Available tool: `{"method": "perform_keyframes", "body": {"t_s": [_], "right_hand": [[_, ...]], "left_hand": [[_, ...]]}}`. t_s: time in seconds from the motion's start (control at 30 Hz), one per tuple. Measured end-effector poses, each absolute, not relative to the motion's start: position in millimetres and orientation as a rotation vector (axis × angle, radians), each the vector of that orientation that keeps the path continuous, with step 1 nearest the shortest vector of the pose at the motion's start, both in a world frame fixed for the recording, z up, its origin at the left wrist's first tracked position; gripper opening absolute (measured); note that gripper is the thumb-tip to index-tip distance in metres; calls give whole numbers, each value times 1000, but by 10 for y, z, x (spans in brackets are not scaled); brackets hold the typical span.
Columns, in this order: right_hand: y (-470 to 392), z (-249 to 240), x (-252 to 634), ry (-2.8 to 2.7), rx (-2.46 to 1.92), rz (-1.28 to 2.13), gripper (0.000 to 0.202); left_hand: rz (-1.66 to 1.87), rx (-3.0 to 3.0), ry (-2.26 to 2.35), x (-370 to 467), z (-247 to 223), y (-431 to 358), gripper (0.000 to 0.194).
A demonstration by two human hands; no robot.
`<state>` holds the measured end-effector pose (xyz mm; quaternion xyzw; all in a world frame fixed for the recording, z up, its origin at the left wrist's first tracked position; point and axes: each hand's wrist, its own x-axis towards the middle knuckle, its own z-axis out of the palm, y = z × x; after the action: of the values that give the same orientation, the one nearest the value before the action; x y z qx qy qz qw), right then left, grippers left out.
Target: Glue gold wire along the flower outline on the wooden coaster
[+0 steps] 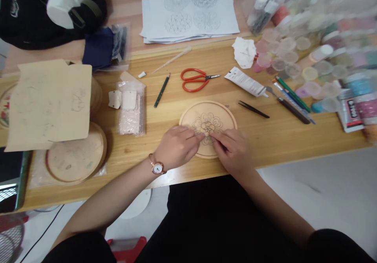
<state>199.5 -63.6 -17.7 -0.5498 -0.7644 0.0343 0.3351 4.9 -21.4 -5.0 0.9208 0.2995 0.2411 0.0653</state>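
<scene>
One round wooden disc (203,108) lies near the table's (288,143) front edge, flower drawing (207,122) up. Left hand (180,147) and right hand (234,149): fingers curled, tips close together at the flower's lower part; can't tell if they pinch anything. Red-handled scissors (193,80) beyond, black tweezers (253,109) to the right.

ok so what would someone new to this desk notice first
Probably the round wooden board near the front edge of the table, with the left hand and right hand meeting over its flower drawing. Just beyond it, the red-handled scissors stand out against the wood. The crowd of small colourful pots at the right would likely catch the eye next.
</scene>
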Motion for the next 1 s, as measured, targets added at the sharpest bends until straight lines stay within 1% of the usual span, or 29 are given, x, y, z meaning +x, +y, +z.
{"method": "perform_keyframes", "body": {"t_s": [0.4,0.7,1.0], "right_hand": [[-624,-147,2007,-2046,-1435,44,15],[-568,-78,2062,-2119,-1418,114,18],[-454,57,2106,-2201,-1485,379,21]], "left_hand": [[738,2787,892,48,-55,-209,22],[756,2785,892,62,-39,-208,22],[727,2742,897,52,-61,-200,22]]}}
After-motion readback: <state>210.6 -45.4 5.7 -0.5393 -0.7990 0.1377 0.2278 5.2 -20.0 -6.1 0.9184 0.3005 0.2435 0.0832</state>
